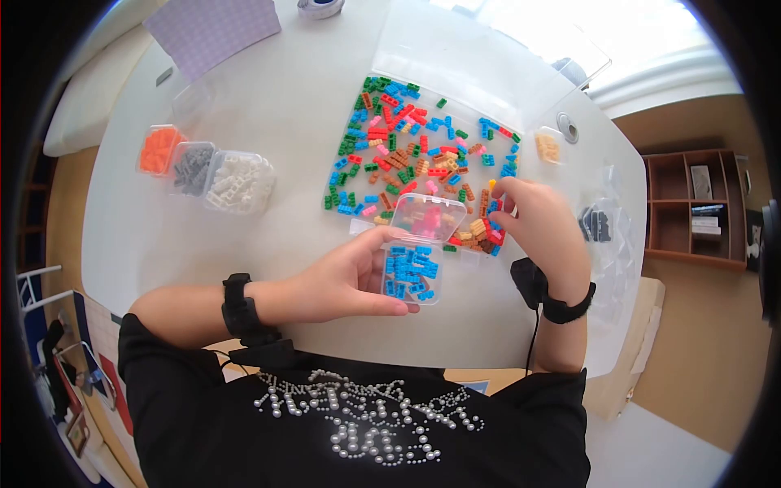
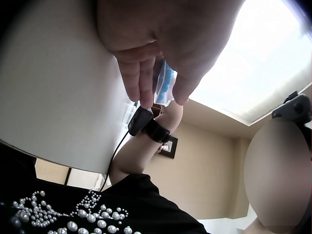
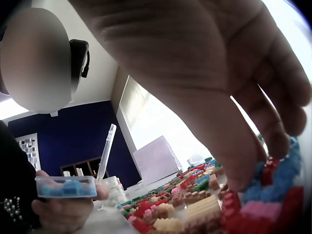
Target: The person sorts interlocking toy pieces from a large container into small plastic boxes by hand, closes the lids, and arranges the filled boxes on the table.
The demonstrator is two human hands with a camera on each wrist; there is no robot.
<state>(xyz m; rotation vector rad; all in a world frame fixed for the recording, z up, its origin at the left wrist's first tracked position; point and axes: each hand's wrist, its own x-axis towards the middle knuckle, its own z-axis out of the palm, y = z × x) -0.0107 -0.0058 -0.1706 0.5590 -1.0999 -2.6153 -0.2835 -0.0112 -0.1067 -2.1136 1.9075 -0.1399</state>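
Note:
My left hand (image 1: 350,275) grips a small clear plastic box (image 1: 438,281) at its side, thumb along the near edge. Blue toy bricks (image 1: 411,270) fill the box, and its hinged lid (image 1: 429,213) stands raised over the tray's near edge. My right hand (image 1: 538,218) reaches down at the right end of a large clear tray (image 1: 332,195) of mixed bricks. Its thumb and fingertips are parted, right at a pile of blue and red bricks (image 3: 273,187). In the left wrist view, the box (image 2: 165,87) shows between thumb and fingers.
To the left stand small boxes of orange bricks (image 1: 160,150), grey bricks (image 1: 193,168) and white bricks (image 1: 240,182). At the right are a box of tan bricks (image 1: 547,147) and dark bricks (image 1: 596,225) in a clear container. A purple checked sheet (image 1: 213,34) lies at the far left.

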